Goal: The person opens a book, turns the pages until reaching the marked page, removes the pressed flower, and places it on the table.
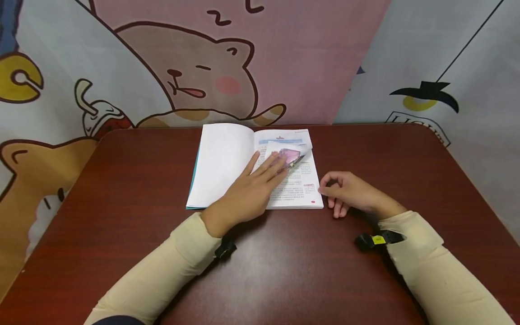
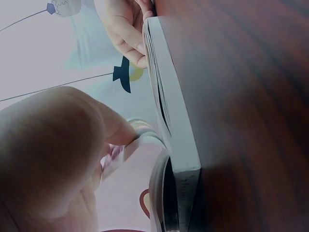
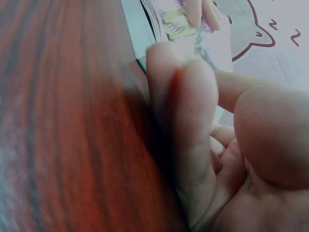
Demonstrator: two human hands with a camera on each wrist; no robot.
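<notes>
Stretching crosswise, gutter (image 1: pixel 254 135) away, book (image 1: pixel 221 167) touches spread left hand (image 1: pixel 253 189); right hand's (image 1: pixel 350 192) pinch unclear.

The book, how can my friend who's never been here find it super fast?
Look at the dark reddish table and go to its far edge, below the sleeping cartoon animal. There the book lies open beneath the person's left hand. It's the only thing there with pages: blank white left, printed right.

A reddish-brown wooden table (image 1: pixel 300 266) spans the lower frame below a cartoon-printed backdrop (image 1: pixel 317 54), its dozing bear (image 1: pixel 191 49) left of upper centre.
</notes>
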